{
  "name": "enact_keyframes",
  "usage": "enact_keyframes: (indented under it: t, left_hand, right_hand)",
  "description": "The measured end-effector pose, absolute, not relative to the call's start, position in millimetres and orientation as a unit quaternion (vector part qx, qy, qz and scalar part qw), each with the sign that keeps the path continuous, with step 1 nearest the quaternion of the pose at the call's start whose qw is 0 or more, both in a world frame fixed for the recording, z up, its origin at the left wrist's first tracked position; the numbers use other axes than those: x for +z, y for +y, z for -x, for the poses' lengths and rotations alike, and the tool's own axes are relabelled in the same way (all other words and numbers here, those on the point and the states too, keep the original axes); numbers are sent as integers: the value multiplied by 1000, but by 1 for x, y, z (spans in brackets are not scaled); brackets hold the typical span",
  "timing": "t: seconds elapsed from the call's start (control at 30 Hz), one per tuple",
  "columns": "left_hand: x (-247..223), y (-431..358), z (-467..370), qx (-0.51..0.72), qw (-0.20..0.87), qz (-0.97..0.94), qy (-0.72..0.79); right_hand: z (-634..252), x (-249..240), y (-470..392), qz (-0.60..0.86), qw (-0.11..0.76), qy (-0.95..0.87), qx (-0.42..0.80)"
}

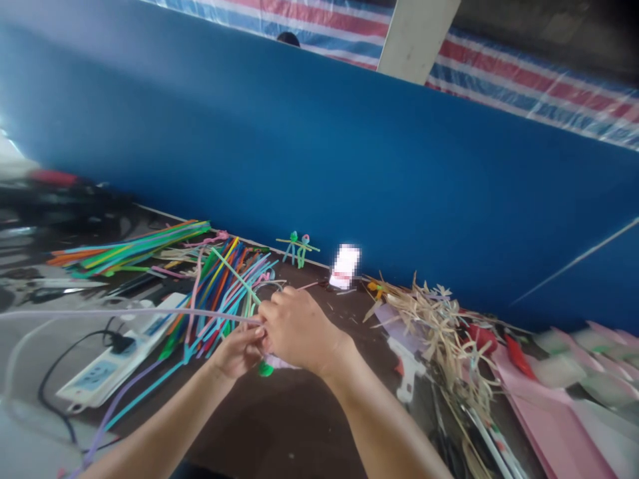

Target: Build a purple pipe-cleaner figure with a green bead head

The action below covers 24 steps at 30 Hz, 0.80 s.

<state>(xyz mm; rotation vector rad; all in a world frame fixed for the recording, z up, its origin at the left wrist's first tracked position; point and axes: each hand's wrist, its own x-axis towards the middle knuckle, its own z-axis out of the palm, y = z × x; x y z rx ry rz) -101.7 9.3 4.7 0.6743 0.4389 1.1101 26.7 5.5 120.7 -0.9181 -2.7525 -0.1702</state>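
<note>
My left hand point(241, 347) and my right hand point(300, 327) meet above the dark table, fingers closed together. Between them runs a long pale purple pipe cleaner point(200, 311), its free length stretching out to the left edge of the view. A light green pipe cleaner point(235, 275) sticks up and left from behind my right hand; whether it is gripped too is hard to tell. Below the fingers shows a small fuzzy green piece point(266, 368) beside some pale purple. The right hand covers most of the work.
Pipe cleaner bundles point(144, 246) lie on the left near a white power strip point(117, 359) with cables. Two small pipe cleaner figures point(302, 251) stand by the blue partition point(319, 153). Right are a blurred bright rectangle point(345, 266), dried strips point(429, 313), a glue gun point(407, 366) and a pink tray point(554, 412).
</note>
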Motion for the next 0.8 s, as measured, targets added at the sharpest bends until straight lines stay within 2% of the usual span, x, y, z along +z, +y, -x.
enact_keyframes:
  t: [0.3, 0.5, 0.8]
  left_hand:
    - [9, 10, 102, 509, 782, -304, 192]
    - [13, 8, 101, 490, 767, -365, 199]
    - [21, 5, 76, 404, 779, -399, 268]
  right_hand:
    - [-25, 122, 5, 324, 125, -936, -63]
    - [-35, 124, 2, 326, 136, -934, -49]
    - [-78, 100, -16, 411, 223, -883, 50]
